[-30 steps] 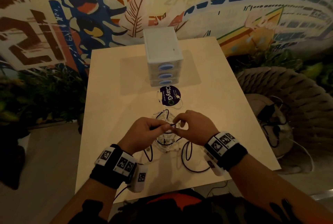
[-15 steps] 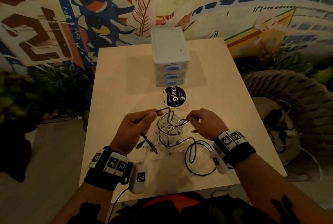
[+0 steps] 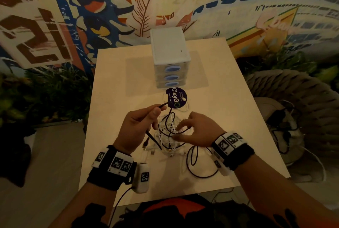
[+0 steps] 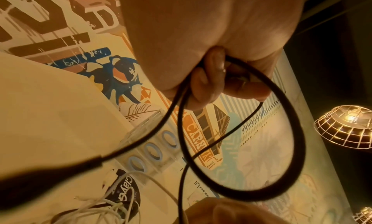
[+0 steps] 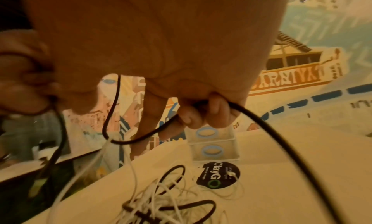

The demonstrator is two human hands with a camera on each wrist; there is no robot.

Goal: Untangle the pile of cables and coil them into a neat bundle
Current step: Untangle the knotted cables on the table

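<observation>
A tangle of white and black cables lies on the pale table, near its front middle. My left hand is raised at the left of the pile and grips a black cable, whose end sticks out past the thumb. In the left wrist view the curled fingers hold that black cable in a hanging loop. My right hand hovers over the pile's right side. Its curled fingers hold a black cable that runs down towards the pile.
A white three-drawer unit stands at the table's far middle, with a round dark ClayGo disc and a thin white cable just in front. A loose black loop lies at the front right. A woven seat stands to the right.
The hands were pinching together over the pile and have parted. The left hand has risen up and left with the black cable; the right has spread over the pile's right side.
</observation>
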